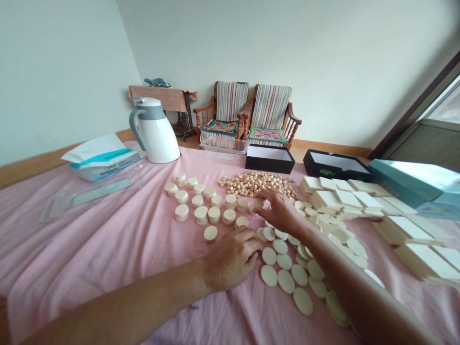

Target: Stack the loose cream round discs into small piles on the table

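Note:
My right hand [279,210] reaches over the pink cloth, with its thumb and fingers closed about a short stack of pale round discs [258,203]. Nearer to me, my left hand [232,256] rests low, its fingers curled beside another disc stack [242,222]. Whatever is under those fingers is hidden. Several neat disc stacks [201,214] stand to the left of both hands. Loose discs [286,281] lie spread to the right, partly covered by my right forearm. Behind my right hand is a heap of small wooden beads [251,183].
Stacks of pale square tiles [347,199] stand at right, near a light-blue box [417,184]. Two black trays [270,165] and a clear plastic tub [224,149] line the back. A white jug [158,136] and a tissue pack [104,163] are at left.

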Tool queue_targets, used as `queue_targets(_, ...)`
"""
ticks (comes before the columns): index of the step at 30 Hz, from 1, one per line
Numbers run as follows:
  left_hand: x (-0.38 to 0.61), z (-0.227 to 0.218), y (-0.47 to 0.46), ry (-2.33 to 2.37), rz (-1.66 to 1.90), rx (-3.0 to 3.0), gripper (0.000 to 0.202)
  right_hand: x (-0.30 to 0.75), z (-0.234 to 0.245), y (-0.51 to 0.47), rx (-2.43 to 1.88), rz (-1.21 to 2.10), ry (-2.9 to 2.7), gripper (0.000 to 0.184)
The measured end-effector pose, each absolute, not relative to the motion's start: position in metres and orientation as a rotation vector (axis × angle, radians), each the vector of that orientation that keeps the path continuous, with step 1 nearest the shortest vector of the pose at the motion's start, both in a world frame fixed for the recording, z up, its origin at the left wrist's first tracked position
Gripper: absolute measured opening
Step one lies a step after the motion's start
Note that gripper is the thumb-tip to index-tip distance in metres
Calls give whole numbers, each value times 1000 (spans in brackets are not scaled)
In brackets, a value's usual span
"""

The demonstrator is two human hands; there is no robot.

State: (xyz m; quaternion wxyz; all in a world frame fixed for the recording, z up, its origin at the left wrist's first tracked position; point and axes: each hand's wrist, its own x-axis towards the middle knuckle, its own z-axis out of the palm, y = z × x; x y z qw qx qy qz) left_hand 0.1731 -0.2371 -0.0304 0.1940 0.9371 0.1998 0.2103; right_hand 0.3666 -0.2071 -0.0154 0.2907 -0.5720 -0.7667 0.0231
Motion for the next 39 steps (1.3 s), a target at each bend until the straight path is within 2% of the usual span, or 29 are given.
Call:
queue_targets(8,174,-30,-237,546,590,2631,19,365,-28,-206,-1525,106,-2071,15)
queue_targets(20,174,-30,-237,565,590,2626,17,355,-22,-208,-1573,45,-2064,14)
queue_targets(24,174,-31,-237,569,594,2615,21,363,-11,-209,-1603,15,-2032,22)
queue_targets(28,173,-31,-239,589,593,2597,22,385,7,-215,-1701,-18,-1907,17)
queue_targets(34,176,-28,-246,639,634,2572,34,396,-3,-230,-1749,60,-2253,21)
queue_targets(39,179,-27,-250,644,611,2633,31,394,-10,-242,-1791,82,-2367,23)
